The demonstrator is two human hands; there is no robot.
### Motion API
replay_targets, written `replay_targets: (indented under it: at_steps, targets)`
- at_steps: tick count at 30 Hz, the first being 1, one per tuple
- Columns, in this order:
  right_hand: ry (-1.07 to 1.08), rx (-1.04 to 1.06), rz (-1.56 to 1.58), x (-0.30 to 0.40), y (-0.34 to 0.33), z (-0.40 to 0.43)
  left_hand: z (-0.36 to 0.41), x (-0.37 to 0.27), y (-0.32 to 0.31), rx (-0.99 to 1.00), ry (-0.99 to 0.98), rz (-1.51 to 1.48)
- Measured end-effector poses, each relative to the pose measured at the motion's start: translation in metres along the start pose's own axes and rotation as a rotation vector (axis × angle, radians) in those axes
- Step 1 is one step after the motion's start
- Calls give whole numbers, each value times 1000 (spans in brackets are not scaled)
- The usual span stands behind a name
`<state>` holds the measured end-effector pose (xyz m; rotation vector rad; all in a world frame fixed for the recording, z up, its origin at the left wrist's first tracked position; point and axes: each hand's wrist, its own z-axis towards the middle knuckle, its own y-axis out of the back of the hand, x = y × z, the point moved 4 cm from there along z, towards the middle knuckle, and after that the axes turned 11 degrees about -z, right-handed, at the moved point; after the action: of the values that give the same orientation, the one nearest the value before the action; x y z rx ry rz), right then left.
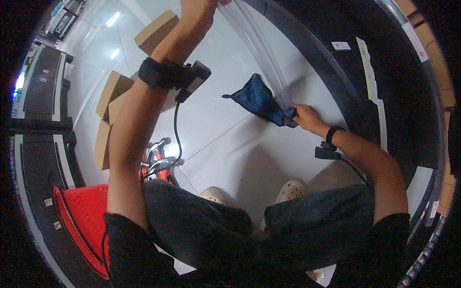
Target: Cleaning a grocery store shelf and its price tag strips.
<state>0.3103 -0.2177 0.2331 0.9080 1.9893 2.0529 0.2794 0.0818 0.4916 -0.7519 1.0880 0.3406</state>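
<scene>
My right hand (309, 117) grips a bunched corner of a dark blue cloth (256, 97) together with the lower end of a long clear plastic strip (261, 54). The rest of the cloth hangs to the left of this hand, above the tiled floor. From there the strip runs up to the top edge of the picture, where my left hand (203, 5) is at its other end. The fingers of my left hand are cut off by the picture's edge, so its grip does not show. Each wrist wears a black strap with a small device and cable.
Open cardboard boxes (117, 95) stand on the floor at the left, near red and chrome metal items (158, 163). A red basket or stool (84, 223) is at lower left. Dark shelving (360, 82) with label strips curves along the right; dark cabinets (39, 82) line the left.
</scene>
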Motion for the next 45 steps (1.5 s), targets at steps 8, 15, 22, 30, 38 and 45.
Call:
replay_targets:
  at_steps: [8,15,22,30,38,45]
  targets:
    - [-155,149,-208,-34,1,-8,33,3,20,-63,24,-36]
    - [-242,207,98,-69,-14,0,73,-55,77,-205,-124,-154]
    - [-194,250,337,-47,27,8,72,-58,116,-365,-211,-171]
    - [-7,304,548,92,45,23,74,-47,120,-203,-259,-270]
    - [-130,-314,696,110,131,55,36,-38,84,-299,-291,22]
    - [-27,-696,710,124,201,64,30,-29,65,-213,-270,10]
